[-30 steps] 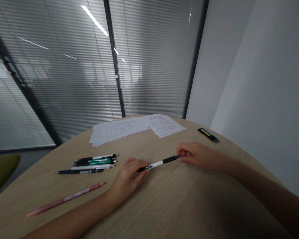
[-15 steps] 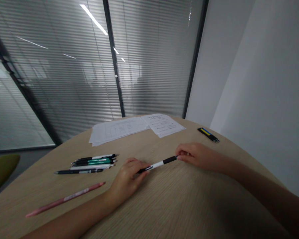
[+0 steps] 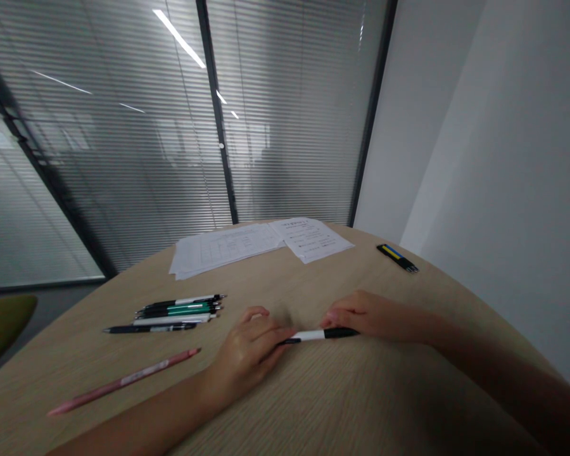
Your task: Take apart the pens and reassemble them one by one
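A black and white pen (image 3: pixel 319 334) lies nearly level just above the round wooden table (image 3: pixel 342 405), held at both ends. My left hand (image 3: pixel 247 358) pinches its left end with fingers curled. My right hand (image 3: pixel 361 316) grips its black right end between thumb and fingers. To the left of my hands a group of several pens (image 3: pixel 178 307), black, green and white, lies side by side, with one dark pen (image 3: pixel 149 328) a little nearer.
A pink pencil (image 3: pixel 123 380) lies at the near left of the table. Printed paper sheets (image 3: pixel 261 244) are spread at the far side. A black, yellow and blue pen (image 3: pixel 398 258) lies at the far right, near a white wall. Glass partitions with blinds stand behind.
Both hands have brought the pen closer to me and lower. It has turned from slanting up to the right to lying almost level, and my right hand has slid left along it.
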`<state>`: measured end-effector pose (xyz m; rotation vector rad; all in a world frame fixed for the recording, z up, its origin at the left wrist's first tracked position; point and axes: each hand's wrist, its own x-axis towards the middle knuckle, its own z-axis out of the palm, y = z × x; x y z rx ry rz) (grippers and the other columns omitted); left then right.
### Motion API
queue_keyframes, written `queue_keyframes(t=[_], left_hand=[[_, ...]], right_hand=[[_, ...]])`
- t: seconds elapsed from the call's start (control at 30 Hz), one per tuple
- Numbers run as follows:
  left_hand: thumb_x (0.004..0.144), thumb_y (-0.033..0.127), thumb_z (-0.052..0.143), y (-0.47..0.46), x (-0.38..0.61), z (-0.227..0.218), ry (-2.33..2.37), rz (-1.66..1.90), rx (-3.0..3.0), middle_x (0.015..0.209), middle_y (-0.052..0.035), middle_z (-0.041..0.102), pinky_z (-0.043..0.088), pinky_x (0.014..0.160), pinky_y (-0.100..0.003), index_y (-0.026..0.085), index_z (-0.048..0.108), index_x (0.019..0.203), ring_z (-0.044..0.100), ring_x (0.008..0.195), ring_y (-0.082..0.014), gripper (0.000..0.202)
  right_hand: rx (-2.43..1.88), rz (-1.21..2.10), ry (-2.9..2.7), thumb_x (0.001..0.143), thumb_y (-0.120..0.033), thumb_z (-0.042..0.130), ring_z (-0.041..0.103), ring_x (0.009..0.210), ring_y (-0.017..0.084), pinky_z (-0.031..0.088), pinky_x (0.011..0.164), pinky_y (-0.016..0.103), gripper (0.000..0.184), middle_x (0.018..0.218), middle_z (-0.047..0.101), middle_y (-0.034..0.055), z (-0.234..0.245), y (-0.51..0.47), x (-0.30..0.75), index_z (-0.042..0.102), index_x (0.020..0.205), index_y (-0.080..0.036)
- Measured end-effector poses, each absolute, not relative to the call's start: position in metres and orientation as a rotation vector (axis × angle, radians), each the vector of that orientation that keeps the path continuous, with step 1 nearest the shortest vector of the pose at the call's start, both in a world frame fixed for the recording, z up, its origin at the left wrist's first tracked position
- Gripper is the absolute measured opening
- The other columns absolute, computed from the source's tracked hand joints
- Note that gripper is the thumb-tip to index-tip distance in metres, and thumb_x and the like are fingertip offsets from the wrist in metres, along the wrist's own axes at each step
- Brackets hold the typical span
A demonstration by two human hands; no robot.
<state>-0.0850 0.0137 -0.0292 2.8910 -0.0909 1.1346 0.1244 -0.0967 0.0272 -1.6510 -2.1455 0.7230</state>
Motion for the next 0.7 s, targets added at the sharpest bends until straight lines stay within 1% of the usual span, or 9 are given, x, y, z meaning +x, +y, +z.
queue_keyframes(t=[0.07, 0.17, 0.27, 0.33, 0.47, 0.53, 0.63, 0.7], left_hand=[[0.082, 0.011, 0.046, 0.01, -0.087, -0.03, -0.202, 1.134, 2.921, 0.076, -0.0028, 0.067, 0.039, 0.078, -0.033, 0.018, 0.052, 0.101, 0.06, 0.065, -0.0128, 0.021], [0.084, 0.01, 0.042, 0.005, -0.091, -0.03, -0.291, 1.07, 2.952, 0.082, -0.0021, 0.067, 0.036, 0.083, -0.033, 0.02, 0.05, 0.105, 0.06, 0.069, -0.0125, 0.024], [0.087, 0.01, 0.037, 0.003, -0.094, -0.029, -0.342, 1.022, 2.961, 0.086, -0.002, 0.068, 0.034, 0.086, -0.033, 0.021, 0.05, 0.107, 0.06, 0.073, -0.0128, 0.026], [0.087, 0.01, 0.036, 0.003, -0.094, -0.028, -0.36, 1.035, 2.973, 0.087, -0.0021, 0.068, 0.033, 0.087, -0.033, 0.022, 0.05, 0.106, 0.06, 0.073, -0.013, 0.026], [0.085, 0.011, 0.043, 0.004, -0.092, -0.031, -0.291, 1.101, 2.983, 0.086, -0.0006, 0.068, 0.029, 0.089, -0.035, 0.022, 0.052, 0.102, 0.06, 0.074, -0.0131, 0.022], [0.084, 0.012, 0.046, 0.005, -0.09, -0.033, -0.215, 1.124, 2.981, 0.089, -0.0009, 0.067, 0.028, 0.089, -0.036, 0.023, 0.051, 0.103, 0.059, 0.078, -0.0142, 0.022], [0.082, 0.018, 0.049, 0.007, -0.086, -0.035, 0.018, 1.18, 2.924, 0.102, -0.007, 0.061, 0.032, 0.086, -0.038, 0.022, 0.047, 0.108, 0.054, 0.092, -0.019, 0.026], [0.079, 0.019, 0.051, 0.01, -0.084, -0.035, 0.223, 1.247, 2.789, 0.107, -0.011, 0.055, 0.036, 0.084, -0.038, 0.019, 0.043, 0.109, 0.05, 0.098, -0.0215, 0.03]], right_hand=[[-1.552, 0.948, -2.143, 0.085, -0.029, 0.034, 0.053, 0.064, 0.012, 0.039, 0.062, 0.023, 0.03, 0.067, 0.058, 0.0012, 0.024, -0.1, 0.112, 0.056, 0.07, -0.016], [-1.484, 1.252, -2.013, 0.084, -0.027, 0.036, 0.05, 0.053, 0.008, 0.039, 0.054, 0.019, 0.024, 0.06, 0.053, -0.0014, 0.017, -0.105, 0.093, 0.048, 0.066, -0.016], [-1.497, 1.534, -1.772, 0.085, -0.03, 0.034, 0.045, 0.041, 0.006, 0.036, 0.043, 0.017, 0.022, 0.052, 0.05, -0.0049, 0.006, -0.105, 0.081, 0.039, 0.067, -0.018], [-1.49, 1.645, -1.596, 0.085, -0.033, 0.032, 0.041, 0.034, 0.005, 0.034, 0.037, 0.016, 0.021, 0.048, 0.048, -0.0068, 0.0, -0.104, 0.078, 0.037, 0.071, -0.019], [-1.421, 1.675, -1.392, 0.085, -0.036, 0.035, 0.035, 0.03, 0.004, 0.028, 0.032, 0.014, 0.021, 0.044, 0.045, -0.0087, -0.007, -0.103, 0.079, 0.043, 0.078, -0.018], [-1.367, 1.692, -1.324, 0.084, -0.037, 0.036, 0.032, 0.029, 0.003, 0.025, 0.03, 0.014, 0.022, 0.043, 0.042, -0.0093, -0.008, -0.103, 0.081, 0.043, 0.077, -0.018], [-1.251, 1.65, -1.205, 0.085, -0.037, 0.034, 0.032, 0.03, 0.003, 0.023, 0.031, 0.016, 0.026, 0.042, 0.041, -0.0085, -0.007, -0.102, 0.082, 0.043, 0.071, -0.017], [-1.177, 1.541, -1.096, 0.085, -0.037, 0.034, 0.039, 0.035, 0.004, 0.029, 0.036, 0.016, 0.028, 0.045, 0.046, -0.006, -0.005, -0.099, 0.082, 0.044, 0.068, -0.017]])
